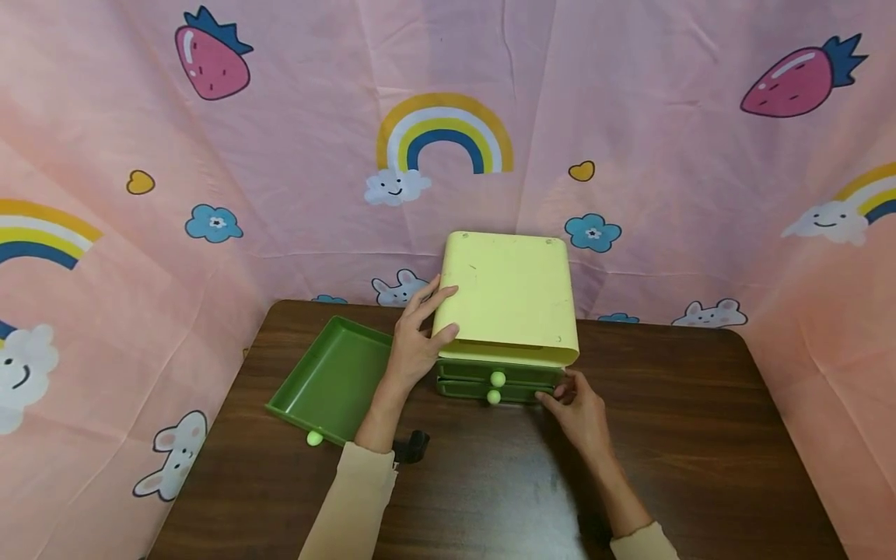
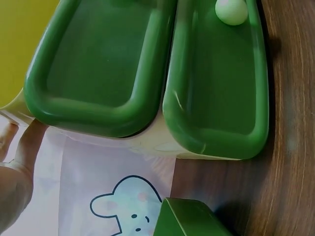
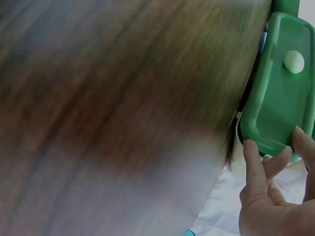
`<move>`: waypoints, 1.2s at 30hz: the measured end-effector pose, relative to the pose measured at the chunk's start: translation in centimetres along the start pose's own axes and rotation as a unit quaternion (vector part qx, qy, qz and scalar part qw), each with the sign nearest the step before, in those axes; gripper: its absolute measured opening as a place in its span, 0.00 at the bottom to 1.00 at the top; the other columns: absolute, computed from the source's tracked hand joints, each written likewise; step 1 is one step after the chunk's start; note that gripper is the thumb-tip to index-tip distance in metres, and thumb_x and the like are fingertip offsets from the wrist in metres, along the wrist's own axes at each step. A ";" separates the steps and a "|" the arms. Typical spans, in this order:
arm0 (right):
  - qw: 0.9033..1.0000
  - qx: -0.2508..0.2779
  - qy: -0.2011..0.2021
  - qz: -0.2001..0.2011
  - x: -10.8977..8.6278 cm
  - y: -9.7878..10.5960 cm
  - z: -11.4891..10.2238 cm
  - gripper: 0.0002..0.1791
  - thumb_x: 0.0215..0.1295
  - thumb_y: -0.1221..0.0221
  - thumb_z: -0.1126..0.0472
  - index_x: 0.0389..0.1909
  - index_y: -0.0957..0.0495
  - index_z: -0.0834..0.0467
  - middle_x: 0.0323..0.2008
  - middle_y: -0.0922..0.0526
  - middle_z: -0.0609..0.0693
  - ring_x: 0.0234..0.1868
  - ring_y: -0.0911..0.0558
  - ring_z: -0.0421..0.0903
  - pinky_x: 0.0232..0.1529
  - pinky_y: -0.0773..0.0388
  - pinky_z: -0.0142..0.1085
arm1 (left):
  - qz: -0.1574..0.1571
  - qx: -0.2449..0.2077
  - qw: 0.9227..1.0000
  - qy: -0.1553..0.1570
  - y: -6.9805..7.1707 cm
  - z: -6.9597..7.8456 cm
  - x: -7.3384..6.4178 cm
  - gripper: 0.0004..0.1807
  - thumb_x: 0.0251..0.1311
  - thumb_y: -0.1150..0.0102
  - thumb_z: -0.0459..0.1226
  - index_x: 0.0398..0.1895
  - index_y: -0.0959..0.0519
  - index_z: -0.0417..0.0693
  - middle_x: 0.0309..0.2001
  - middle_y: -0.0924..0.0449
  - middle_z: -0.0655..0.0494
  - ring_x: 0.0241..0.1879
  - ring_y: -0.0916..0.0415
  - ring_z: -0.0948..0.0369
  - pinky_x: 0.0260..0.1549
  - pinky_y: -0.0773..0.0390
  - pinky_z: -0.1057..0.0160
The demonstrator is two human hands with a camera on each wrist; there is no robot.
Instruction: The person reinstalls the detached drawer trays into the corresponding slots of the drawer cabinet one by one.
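A pale yellow cabinet (image 1: 511, 288) stands on the table, with an upper green drawer (image 1: 462, 370) and a lower green drawer (image 1: 458, 389) in its front, each with a round light-green knob. Above them the top compartment holds no drawer. My left hand (image 1: 414, 338) rests against the cabinet's left side, fingers extended, thumb near the top's front corner. At the right end of the drawer fronts is my right hand (image 1: 581, 412), its fingertips touching the edge. In the right wrist view these fingers (image 3: 255, 169) lie at the corner of a green drawer front (image 3: 283, 93).
A third green drawer (image 1: 343, 381), pulled out, lies on the brown wooden table (image 1: 686, 435) left of the cabinet, partly behind the left forearm. A pink printed cloth (image 1: 301, 155) hangs close behind the table and along its sides.
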State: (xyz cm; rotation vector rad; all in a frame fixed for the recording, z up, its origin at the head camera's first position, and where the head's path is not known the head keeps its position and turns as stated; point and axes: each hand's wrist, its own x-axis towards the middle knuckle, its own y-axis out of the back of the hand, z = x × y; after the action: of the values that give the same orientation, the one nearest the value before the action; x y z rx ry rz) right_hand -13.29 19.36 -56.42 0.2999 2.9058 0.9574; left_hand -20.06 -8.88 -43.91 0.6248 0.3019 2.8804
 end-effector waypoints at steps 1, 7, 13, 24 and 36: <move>1.000 -0.001 -0.001 0.000 0.0 0.0 0.0 0.31 0.58 0.28 0.54 0.59 0.28 0.59 0.35 0.20 0.51 0.34 0.19 0.45 0.33 0.24 0.35 | 0.001 0.002 1.000 -0.001 0.0 0.0 0.0 0.42 0.61 0.41 0.63 0.67 0.26 0.41 0.74 0.44 0.37 0.68 0.38 0.38 0.44 0.20 0.41; 1.000 -0.006 -0.009 0.011 0.1 -0.2 -0.2 0.30 0.58 0.27 0.54 0.58 0.27 0.59 0.34 0.20 0.51 0.33 0.20 0.45 0.33 0.25 0.36 | -0.004 -0.002 1.000 -0.005 -0.1 0.0 -0.1 0.40 0.66 0.42 0.58 0.71 0.32 0.40 0.75 0.47 0.37 0.70 0.40 0.41 0.46 0.20 0.43; 1.000 -0.007 -0.003 0.023 0.3 -1.0 -0.6 0.30 0.56 0.26 0.54 0.55 0.27 0.61 0.32 0.22 0.51 0.31 0.22 0.44 0.32 0.27 0.36 | -0.022 0.010 0.999 0.026 0.8 0.3 -0.9 0.44 0.70 0.48 0.57 0.79 0.47 0.43 0.77 0.50 0.42 0.74 0.47 0.46 0.58 0.28 0.40; 1.000 -0.023 -0.018 0.003 0.0 0.2 -0.7 0.31 0.59 0.29 0.52 0.58 0.29 0.60 0.36 0.21 0.52 0.35 0.22 0.48 0.35 0.26 0.40 | -0.021 0.026 0.996 0.077 3.1 0.0 -1.9 0.28 0.75 0.50 0.36 0.75 0.39 0.40 0.69 0.35 0.39 0.66 0.35 0.40 0.55 0.26 0.40; 0.998 0.025 0.030 -0.045 -0.4 3.7 -2.3 0.48 0.58 0.28 0.47 0.73 0.41 0.59 0.66 0.37 0.63 0.65 0.33 0.62 0.60 0.33 0.60 | -0.055 0.070 0.995 0.048 5.5 -0.9 -2.2 0.28 0.67 0.39 0.33 0.70 0.31 0.42 0.69 0.33 0.41 0.66 0.35 0.42 0.58 0.27 0.43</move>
State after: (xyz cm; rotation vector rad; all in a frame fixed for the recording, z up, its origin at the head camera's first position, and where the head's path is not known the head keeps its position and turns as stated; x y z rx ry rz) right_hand -12.60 20.80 -52.36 0.1435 2.9732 0.8958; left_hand -19.20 -14.77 -44.26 0.4748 0.5376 2.8062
